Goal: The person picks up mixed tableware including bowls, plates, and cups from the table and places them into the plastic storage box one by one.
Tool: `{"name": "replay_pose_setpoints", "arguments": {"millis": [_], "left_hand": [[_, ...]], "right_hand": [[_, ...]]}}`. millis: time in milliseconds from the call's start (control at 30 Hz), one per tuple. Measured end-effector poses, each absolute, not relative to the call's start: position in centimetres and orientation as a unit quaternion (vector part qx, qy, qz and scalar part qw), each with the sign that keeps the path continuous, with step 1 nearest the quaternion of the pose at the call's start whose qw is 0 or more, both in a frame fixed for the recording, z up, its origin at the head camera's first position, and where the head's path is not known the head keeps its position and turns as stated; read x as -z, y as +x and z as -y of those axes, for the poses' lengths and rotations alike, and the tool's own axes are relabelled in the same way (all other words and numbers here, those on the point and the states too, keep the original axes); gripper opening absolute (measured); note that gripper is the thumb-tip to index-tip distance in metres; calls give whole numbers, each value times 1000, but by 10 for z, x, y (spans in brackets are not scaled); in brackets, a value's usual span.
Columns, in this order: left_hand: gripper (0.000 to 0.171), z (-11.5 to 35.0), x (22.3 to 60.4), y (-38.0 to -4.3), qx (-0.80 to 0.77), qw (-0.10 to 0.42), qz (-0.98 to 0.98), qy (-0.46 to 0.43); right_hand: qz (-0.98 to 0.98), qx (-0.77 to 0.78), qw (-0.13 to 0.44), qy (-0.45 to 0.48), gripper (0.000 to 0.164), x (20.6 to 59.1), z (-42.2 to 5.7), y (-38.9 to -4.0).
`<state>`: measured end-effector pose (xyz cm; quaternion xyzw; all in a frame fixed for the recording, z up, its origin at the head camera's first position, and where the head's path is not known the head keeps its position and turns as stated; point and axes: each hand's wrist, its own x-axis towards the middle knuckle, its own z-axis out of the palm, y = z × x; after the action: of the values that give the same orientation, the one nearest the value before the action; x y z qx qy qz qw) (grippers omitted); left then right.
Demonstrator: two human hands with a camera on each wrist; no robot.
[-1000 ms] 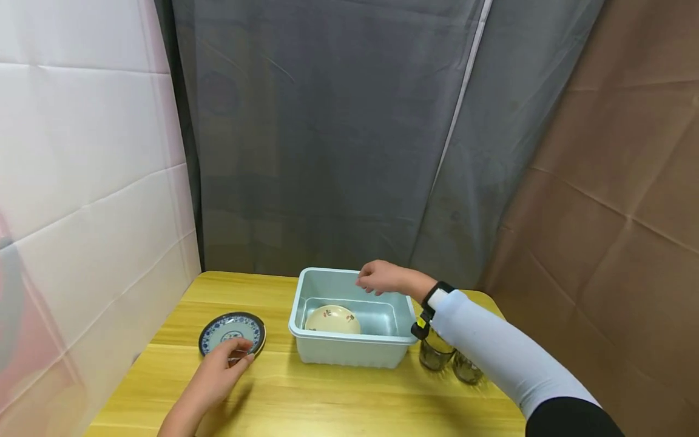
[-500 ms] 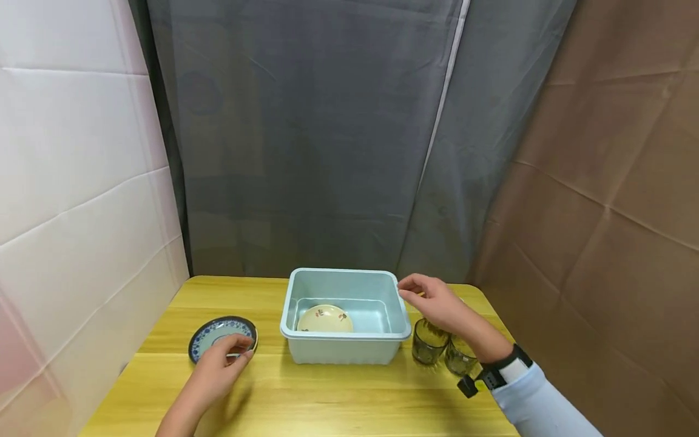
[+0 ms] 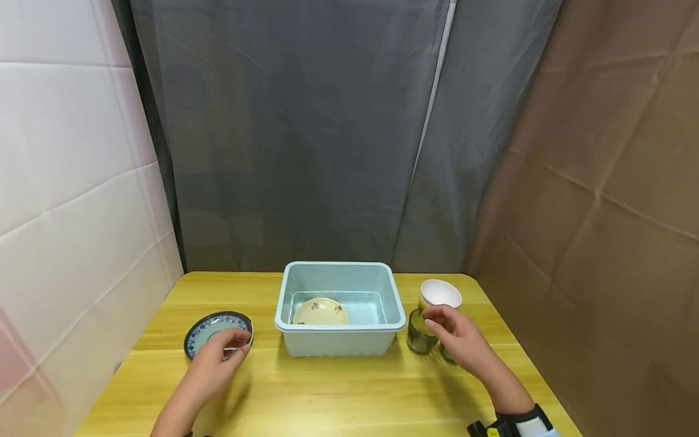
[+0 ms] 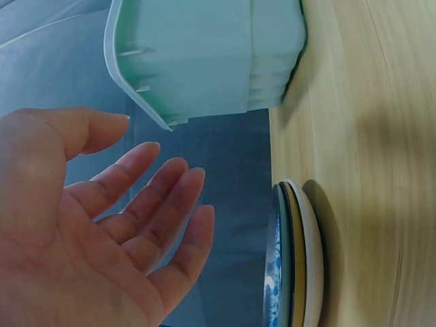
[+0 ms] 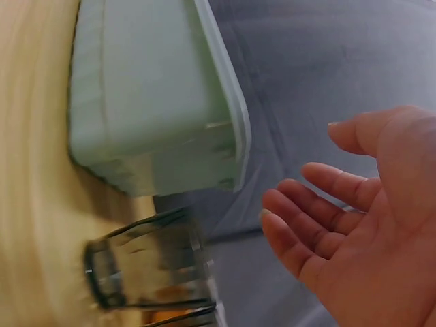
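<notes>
left hand [image 3: 214, 364]: fingers apart, near stacked plates [image 3: 206, 331], left | right hand [image 3: 463, 341]: fingers apart, near glasses [image 3: 418, 337], right | dish [image 3: 321, 312] inside tub [image 3: 338, 343]: head view only

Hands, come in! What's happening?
Left hand empty, near blue-topped round plate stack. Right hand empty, near smoky glass tumblers. Cream floral dish inside pale-blue plastic tub. Tub between hands.

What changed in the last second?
The right hand moved from over the blue tub rightward and nearer the wearer, toward the glasses, uncovering a white bowl. Nothing visibly taken or let go. Left hand by the plate stack, tub and pale plate inside: unchanged.
</notes>
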<state>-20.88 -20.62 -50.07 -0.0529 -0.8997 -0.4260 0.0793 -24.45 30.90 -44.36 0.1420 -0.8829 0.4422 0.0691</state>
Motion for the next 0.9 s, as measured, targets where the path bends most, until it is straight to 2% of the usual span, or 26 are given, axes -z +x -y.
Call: {"name": "replay_pose_setpoints", "arguments": {"millis": [233, 433, 733, 900], "left_hand": [[25, 202, 502, -208, 426, 79, 900, -49], [23, 198, 509, -206, 436, 69, 896, -51], [25, 198, 514, -204, 448, 60, 891, -39], [26, 197, 514, -202, 451, 55, 890, -36]], "right_hand": [[870, -479, 28, 116, 32, 469, -310, -238], [857, -505, 22, 104, 31, 488, -305, -232], [857, -507, 8, 95, 28, 503, -300, -229], [852, -515, -14, 95, 32, 508, -300, -225]]}}
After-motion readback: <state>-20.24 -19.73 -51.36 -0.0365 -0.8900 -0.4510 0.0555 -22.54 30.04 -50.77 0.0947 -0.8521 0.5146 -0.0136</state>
